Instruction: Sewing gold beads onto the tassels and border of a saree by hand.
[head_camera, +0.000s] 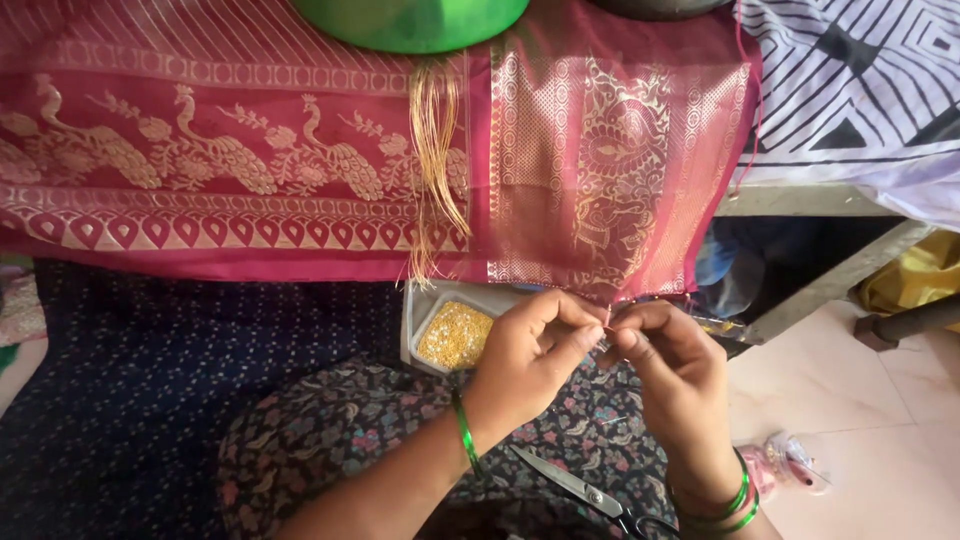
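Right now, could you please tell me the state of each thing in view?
Left hand: fingertips pinched at the fabric edge.
Right hand: pinched against the left.
Maroon fabric: draped over a ledge.
Bead tray: open, holding gold beads.
Scissors: closed, lying on the lap.
Gold threads: hanging loose.

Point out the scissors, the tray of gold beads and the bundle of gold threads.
scissors (575, 487), head view, on the blades near the pivot.
tray of gold beads (455, 334), head view, on the beads inside.
bundle of gold threads (435, 150), head view, mid-length of the strands.
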